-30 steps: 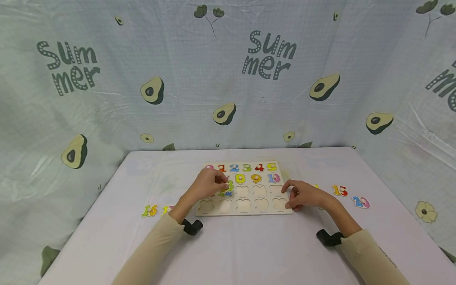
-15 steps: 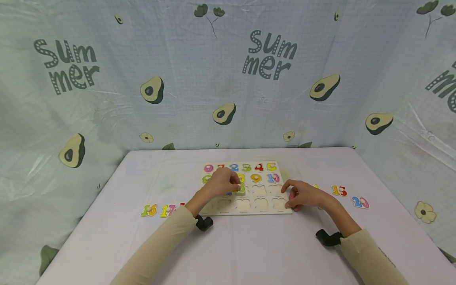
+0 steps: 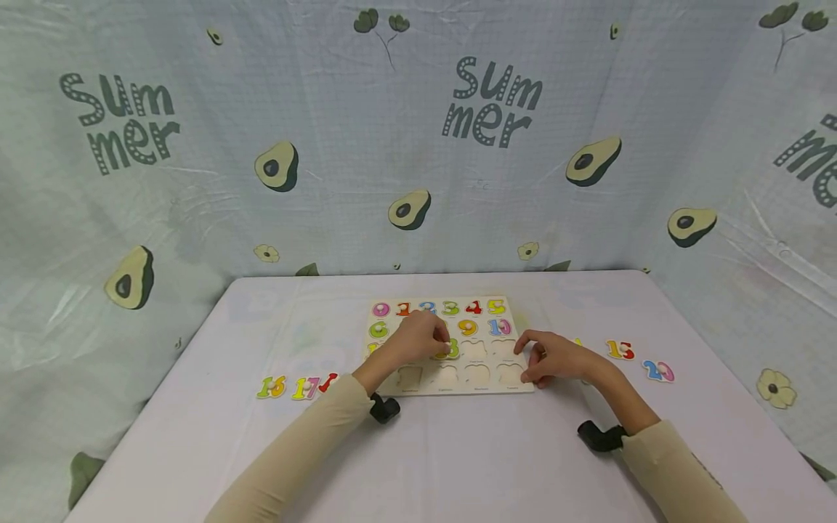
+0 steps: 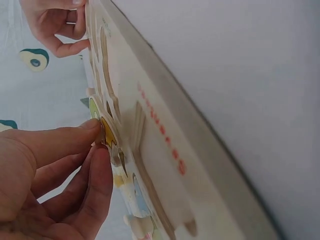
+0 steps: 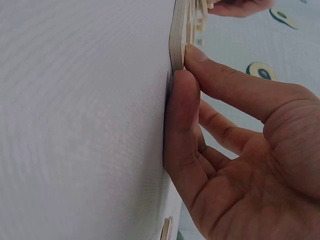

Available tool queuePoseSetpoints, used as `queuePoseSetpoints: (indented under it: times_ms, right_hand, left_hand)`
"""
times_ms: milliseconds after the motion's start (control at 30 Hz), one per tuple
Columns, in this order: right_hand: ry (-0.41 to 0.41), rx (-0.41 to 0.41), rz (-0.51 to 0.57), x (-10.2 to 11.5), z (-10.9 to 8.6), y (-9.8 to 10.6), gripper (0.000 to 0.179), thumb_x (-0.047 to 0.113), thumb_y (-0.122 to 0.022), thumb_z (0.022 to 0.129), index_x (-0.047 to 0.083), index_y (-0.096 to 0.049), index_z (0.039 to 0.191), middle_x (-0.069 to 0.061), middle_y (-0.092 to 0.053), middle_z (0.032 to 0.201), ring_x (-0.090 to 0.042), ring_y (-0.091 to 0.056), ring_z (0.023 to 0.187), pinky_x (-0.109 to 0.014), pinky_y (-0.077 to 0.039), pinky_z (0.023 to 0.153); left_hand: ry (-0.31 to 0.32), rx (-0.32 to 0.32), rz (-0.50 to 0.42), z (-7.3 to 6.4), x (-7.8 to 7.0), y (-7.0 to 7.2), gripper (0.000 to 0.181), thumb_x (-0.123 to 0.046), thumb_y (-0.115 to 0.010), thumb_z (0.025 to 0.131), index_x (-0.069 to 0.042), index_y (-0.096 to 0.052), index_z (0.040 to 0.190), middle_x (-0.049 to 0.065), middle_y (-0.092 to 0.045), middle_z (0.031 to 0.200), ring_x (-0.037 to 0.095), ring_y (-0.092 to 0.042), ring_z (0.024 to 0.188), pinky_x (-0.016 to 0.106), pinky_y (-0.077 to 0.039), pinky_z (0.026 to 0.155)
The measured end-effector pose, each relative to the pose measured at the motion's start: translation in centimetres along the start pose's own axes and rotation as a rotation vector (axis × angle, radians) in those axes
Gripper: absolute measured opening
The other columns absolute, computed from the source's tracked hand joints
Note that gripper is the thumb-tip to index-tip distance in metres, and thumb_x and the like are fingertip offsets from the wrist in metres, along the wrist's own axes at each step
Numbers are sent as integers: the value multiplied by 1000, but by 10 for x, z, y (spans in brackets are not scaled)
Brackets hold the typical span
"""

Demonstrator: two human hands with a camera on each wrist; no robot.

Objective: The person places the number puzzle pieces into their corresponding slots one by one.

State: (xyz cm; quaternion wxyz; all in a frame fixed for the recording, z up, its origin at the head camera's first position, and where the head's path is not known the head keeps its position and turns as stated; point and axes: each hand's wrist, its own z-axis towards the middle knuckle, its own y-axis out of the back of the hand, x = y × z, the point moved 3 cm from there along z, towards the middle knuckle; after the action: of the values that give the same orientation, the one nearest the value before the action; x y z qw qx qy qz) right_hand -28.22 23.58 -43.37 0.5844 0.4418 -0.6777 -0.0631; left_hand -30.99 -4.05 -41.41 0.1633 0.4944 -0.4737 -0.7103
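A wooden number puzzle board [image 3: 493,387] lies on the table, with colourful number pieces in its upper rows and bare recesses lower down. My left hand [image 3: 418,339] pinches a green and yellow number puzzle piece [image 4: 108,131] between thumb and fingers, low over the third row. In the head view a green 3 shows on it; the hand covers the rest. At the board's near right corner my right hand [image 3: 556,358] grips the edge. The right wrist view has that thumb and a finger on the corner of the board [image 5: 178,42].
Loose number pieces lie left of the board: a 16 [image 3: 271,386], a 17 [image 3: 304,388] and a red one [image 3: 328,382] partly behind the left sleeve. To the right are a 15 [image 3: 620,350] and a 20 [image 3: 657,371]. A patterned curtain [image 3: 353,145] stands behind the table.
My left hand has moved right across the board with the puzzle piece and come lower over the third row. The right hand stays at the board's corner.
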Motion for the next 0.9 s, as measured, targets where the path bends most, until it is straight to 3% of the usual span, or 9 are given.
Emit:
queuePoseSetpoints:
  times_ms: [400, 900]
  right_hand:
    - [1, 4, -3, -1, 1, -1, 48, 18, -81, 89, 2, -55, 126, -7, -62, 80, -17, -61, 68, -29, -54, 69]
    - [-6, -5, 1, -1, 1, -1, 48, 17, -82, 88, 3, -56, 126, -7, -62, 80, -18, -62, 68, -29, -54, 69]
  left_hand:
    - [54, 17, 32, -3, 0, 1, 5, -11, -81, 89, -8, -78, 86, 1, -74, 84, 11, -58, 75, 23, -49, 70]
    - [44, 42, 73, -2, 0, 1, 7, -13, -80, 89, -9, -78, 84, -1, -72, 81, 10, -57, 76, 24, -47, 73]
